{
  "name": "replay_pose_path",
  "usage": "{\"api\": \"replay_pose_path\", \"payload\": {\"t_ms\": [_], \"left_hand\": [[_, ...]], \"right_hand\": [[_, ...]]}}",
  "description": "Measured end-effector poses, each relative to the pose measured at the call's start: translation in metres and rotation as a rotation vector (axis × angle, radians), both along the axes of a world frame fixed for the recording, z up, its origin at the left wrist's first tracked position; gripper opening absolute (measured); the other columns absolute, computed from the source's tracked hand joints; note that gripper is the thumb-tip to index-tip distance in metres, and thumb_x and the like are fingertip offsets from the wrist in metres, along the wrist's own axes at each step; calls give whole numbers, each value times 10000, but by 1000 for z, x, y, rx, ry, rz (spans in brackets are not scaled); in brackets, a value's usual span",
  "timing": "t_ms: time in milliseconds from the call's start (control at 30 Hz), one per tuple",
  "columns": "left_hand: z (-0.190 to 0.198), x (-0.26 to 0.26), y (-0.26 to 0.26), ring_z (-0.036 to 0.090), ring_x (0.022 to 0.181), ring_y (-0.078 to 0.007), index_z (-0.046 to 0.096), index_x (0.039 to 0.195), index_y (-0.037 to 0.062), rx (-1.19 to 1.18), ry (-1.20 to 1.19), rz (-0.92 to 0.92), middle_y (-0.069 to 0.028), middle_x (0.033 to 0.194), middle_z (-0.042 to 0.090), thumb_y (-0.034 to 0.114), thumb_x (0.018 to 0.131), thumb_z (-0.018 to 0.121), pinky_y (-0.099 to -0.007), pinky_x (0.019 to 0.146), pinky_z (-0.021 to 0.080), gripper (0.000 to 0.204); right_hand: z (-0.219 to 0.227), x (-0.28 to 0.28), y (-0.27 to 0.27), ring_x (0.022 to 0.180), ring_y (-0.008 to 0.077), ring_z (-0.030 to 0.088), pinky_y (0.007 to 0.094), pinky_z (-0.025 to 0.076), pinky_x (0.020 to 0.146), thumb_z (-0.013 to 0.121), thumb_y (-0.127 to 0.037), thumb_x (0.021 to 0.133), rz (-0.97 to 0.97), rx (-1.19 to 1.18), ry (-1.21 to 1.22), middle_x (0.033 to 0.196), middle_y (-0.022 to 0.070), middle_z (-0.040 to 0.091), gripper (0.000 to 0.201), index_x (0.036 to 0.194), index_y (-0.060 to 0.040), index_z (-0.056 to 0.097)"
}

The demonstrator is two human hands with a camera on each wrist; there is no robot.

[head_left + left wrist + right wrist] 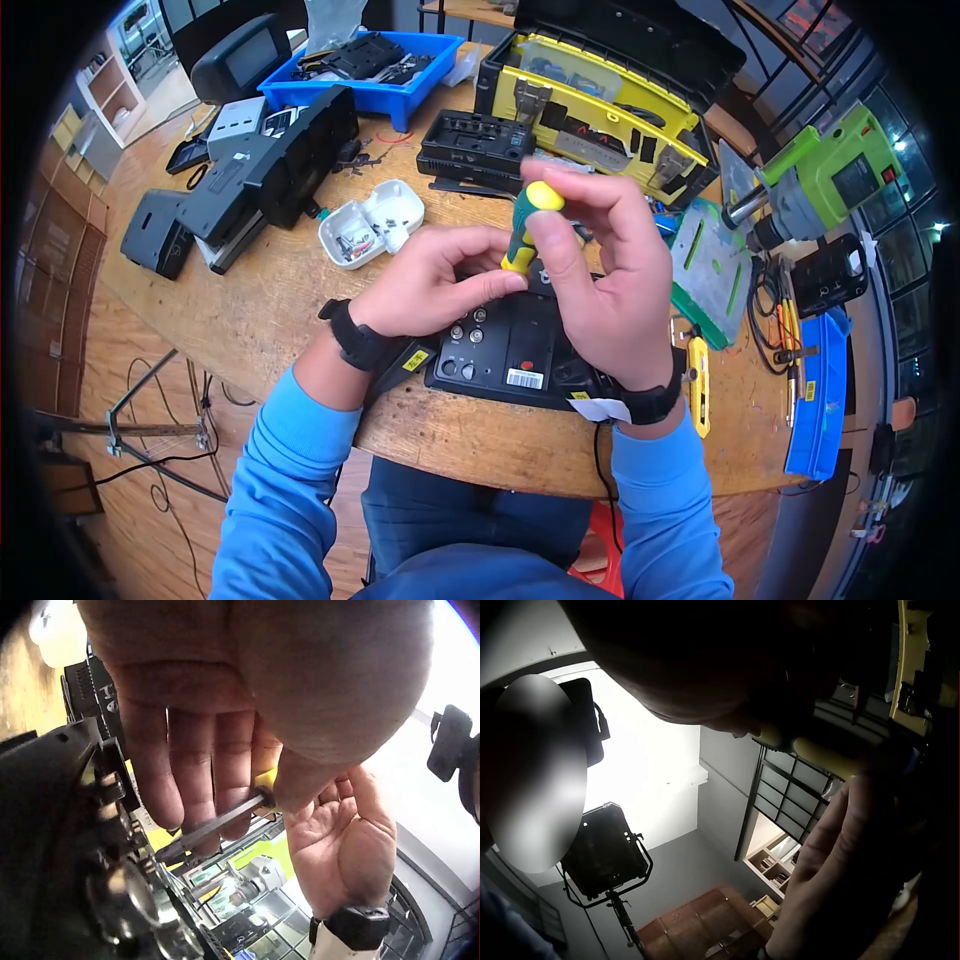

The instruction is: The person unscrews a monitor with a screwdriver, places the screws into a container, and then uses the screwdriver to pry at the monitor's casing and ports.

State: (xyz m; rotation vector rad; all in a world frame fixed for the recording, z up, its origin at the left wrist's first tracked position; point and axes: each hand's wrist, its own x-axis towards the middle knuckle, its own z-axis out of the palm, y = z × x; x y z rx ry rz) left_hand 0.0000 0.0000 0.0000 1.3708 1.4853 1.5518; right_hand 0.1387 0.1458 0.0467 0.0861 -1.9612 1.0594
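A green and yellow screwdriver (524,225) stands nearly upright over a black device (500,345) with round metal connectors. My left hand (430,280) pinches the lower end of its handle between thumb and fingers. Around the upper handle curl the thumb and fingers of my right hand (615,270). In the left wrist view the metal shaft (217,825) slants down toward the device's connectors (131,892); its tip is hard to make out. The right wrist view is dark, with part of the yellow handle (825,757) visible.
A white box (350,235) of small parts lies open behind my left hand. Further back are a blue tray (395,95), a black device (475,145) and a yellow toolbox (570,115). A green drill (850,170) and a yellow cutter (700,390) are at the right.
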Motion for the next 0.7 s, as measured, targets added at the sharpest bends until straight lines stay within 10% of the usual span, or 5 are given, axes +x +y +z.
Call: {"api": "replay_pose_path", "payload": {"t_ms": [100, 167, 500, 700], "left_hand": [[-6, -6, -3, 717, 908, -79, 703, 1276, 1, 37, 17, -20, -57, 986, 779, 161, 985, 816, -245, 818, 581, 351], [-13, -7, -2, 706, 891, -73, 700, 1269, -10, 23, 151, -42, -38, 984, 773, 120, 998, 792, -255, 800, 575, 314], [-4, 1, 1, 687, 908, -54, 703, 1277, 4, 56, 40, 5, -19, 1009, 769, 113, 1007, 782, -250, 802, 563, 301], [-2, -2, -1, 696, 956, -69, 701, 1277, 3, -22, -28, -47, -40, 1050, 778, 141, 1026, 765, -252, 831, 567, 293]], "right_hand": [[1, -3, -4, 1029, 268, 737, 325, 576, 899, 810, -129, 954, 67, -135, 1, 1151, 119, 751, 314, 1246, -51, 727], [13, 2, -3, 962, 262, 719, 340, 571, 846, 871, -109, 872, -105, 208, -8, 1059, 115, 731, 282, 1114, -29, 752], [12, 1, 1, 954, 278, 720, 366, 575, 842, 915, -128, 829, -161, 305, 109, 1034, 130, 731, 343, 1094, -5, 736], [5, 4, 2, 926, 289, 733, 365, 586, 841, 912, -156, 857, 32, -79, -42, 1015, 131, 732, 369, 1102, 10, 692]]}}
